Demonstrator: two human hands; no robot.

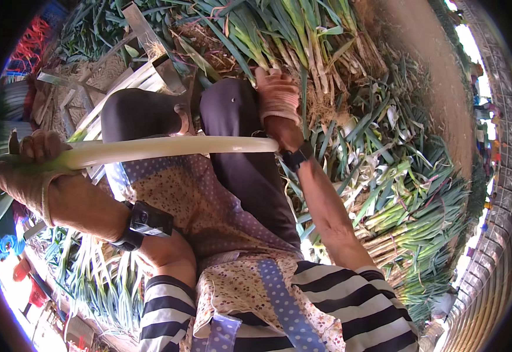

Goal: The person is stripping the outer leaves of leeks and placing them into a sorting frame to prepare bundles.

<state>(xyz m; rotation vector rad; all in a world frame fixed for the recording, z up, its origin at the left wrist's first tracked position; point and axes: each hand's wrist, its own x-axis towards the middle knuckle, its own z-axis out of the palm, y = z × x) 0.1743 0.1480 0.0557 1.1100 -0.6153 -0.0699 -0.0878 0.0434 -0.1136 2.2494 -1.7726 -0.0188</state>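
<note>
My left hand, partly gloved with bare fingers, is closed round the green upper part of a long leek. Its smooth white shaft lies across above my knees, and its far end is beside my right wrist. A small dark, pointed thing sticks up at my left fingers; I cannot tell what it is. My right hand, in a pale, soiled glove with bare fingertips, reaches to the stalk bases of a pile of unpeeled leeks with roots on. Its fingers are bent against them; whether they grip a stalk is hidden.
A metal frame stands at the upper left, beside several white leek shafts. Stripped leaves litter the ground at right, near tied leek bundles. More leeks lie at lower left. Red ties hang at the upper left.
</note>
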